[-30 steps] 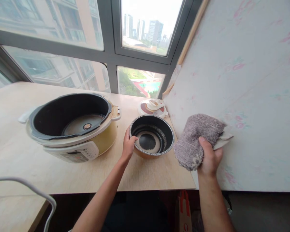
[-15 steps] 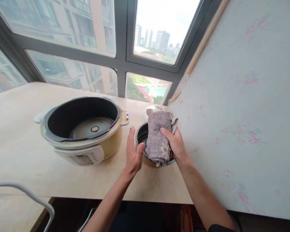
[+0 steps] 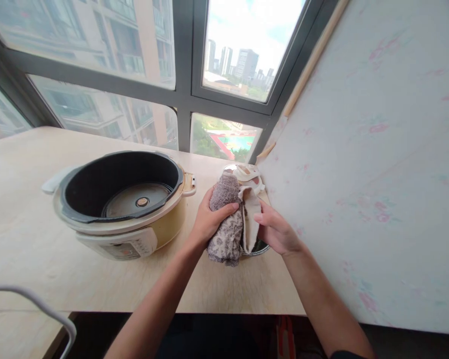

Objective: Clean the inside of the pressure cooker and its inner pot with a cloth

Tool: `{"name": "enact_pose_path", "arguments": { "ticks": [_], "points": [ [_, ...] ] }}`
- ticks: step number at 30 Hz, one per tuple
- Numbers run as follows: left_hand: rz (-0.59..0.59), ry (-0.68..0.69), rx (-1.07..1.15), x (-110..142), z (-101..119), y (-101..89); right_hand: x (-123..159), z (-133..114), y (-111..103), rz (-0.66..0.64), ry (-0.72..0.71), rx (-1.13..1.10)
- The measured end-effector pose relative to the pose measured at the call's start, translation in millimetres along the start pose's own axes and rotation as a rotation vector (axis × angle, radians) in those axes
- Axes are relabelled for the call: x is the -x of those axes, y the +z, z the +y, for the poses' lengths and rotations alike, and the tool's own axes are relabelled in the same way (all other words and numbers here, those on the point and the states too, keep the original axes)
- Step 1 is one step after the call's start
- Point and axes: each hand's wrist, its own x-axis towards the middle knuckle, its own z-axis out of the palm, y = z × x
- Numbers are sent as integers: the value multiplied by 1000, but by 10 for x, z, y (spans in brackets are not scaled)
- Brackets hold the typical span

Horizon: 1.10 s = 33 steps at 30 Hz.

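Over the dark-lined inner pot, I hold a folded towel, mauve-grey with a cream pattern. My left hand wraps round its left side, thumb across the front. On the right, my right hand pinches a cream flap of cloth that stands away from the roll; whether it is part of the same towel I cannot tell. The towel and hands hide most of the pot. Left of my hands stands the lidless cream electric pressure cooker, its black inside showing a round metal plate at the bottom.
A whitish lid-like thing lies behind the towel, partly hidden. Grey-framed windows close off the back, and a flower-patterned wall rises on the right. A white cable loops at the lower left of the wooden tabletop.
My left hand, open and apart before, has taken hold of the towel. The towel has turned, showing its patterned side. My right hand has shifted from its face to the cream flap.
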Motion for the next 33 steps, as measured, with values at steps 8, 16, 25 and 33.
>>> {"name": "enact_pose_path", "arguments": {
  "ticks": [8,16,25,33],
  "points": [
    [246,282,-441,-3,158,-267,38,285,-1016,572,-75,600],
    [245,446,-742,244,4,-300,-55,665,-1236,477,41,737],
    [-540,360,-1275,49,-98,135,-64,766,-1197,502,8,572],
    [-1078,-47,-1139,-297,-266,555,-79,778,-1150,580,6,567]
  ]
}}
